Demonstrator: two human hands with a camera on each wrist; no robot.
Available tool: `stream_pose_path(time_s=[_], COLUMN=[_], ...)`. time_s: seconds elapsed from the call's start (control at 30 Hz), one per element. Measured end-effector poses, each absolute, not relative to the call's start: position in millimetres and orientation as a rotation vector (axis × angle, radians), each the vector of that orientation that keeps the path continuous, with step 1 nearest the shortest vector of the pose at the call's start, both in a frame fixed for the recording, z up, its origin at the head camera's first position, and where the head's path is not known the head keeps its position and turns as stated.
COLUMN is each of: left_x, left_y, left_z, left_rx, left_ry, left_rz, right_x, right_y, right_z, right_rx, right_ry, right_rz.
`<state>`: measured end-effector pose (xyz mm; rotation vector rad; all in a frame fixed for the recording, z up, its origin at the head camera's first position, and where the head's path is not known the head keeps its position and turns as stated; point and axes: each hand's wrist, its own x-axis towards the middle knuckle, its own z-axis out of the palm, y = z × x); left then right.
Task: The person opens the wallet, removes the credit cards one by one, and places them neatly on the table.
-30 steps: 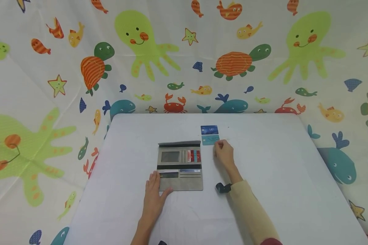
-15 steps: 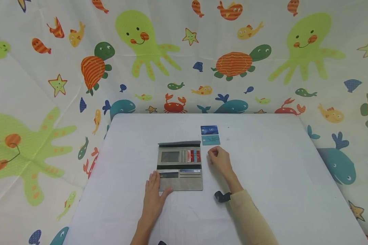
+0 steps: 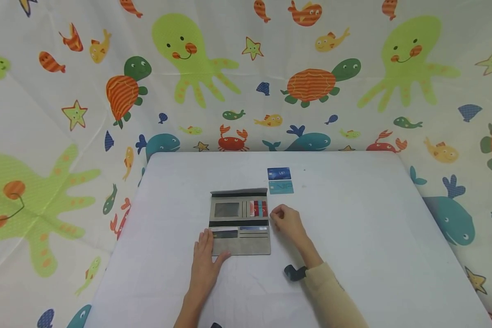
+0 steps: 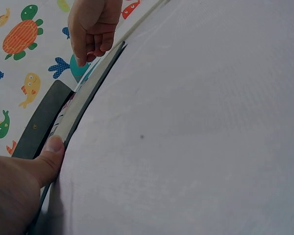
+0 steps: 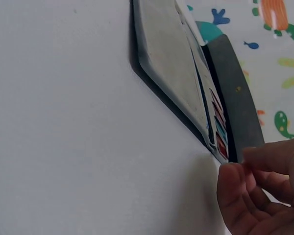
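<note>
Two bare hands at an unfolded grey wallet (image 3: 246,248), the left one steadying it and the right one at its edge.
The left hand (image 3: 203,262) lies with fingers extended on the wallet's near-left corner, thumb on its lower edge. The right hand (image 3: 288,223) is curled, thumb and forefinger close together, with nothing visible between them; whether it touches the wallet is unclear. Just left of its fingertips, red cards (image 3: 263,212) sit in the slots; beyond it, a teal VIP card (image 3: 281,187) and a blue VIP card (image 3: 279,173) lie on the surface (image 3: 373,237). Good handling here probably means even, light pressure from the left hand so the wallet cannot slide, and a low, precise right-hand pinch that avoids bending slots or cards.
</note>
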<state>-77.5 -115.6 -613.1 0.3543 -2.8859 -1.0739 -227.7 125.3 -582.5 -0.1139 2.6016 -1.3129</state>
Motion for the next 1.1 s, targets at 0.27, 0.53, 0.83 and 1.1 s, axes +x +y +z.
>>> stream_pose_path(time_s=[0.27,0.53,0.83,1.1], left_x=[-78.0,-78.7,-78.1,-78.0], left_y=[-115.6,-115.5,-115.8,-116.4], left_z=[-613.0,-612.1,-612.3,-614.2], left_rx=[0.361,0.361,0.360,0.351], left_ry=[-2.885,-2.888,-2.869,-2.868], left_rz=[-1.080,-1.084,-1.095,-1.096], right_x=[-216.7,-209.4,-211.4,-211.9], right_y=[123.3,123.0,121.3,119.8], right_z=[-582.5,-580.2,-584.9,-581.3], right_rx=[-0.172,-0.251,-0.320,-0.319], right_ry=[2.589,2.571,2.560,2.542], right_rz=[-1.310,-1.246,-1.133,-1.100])
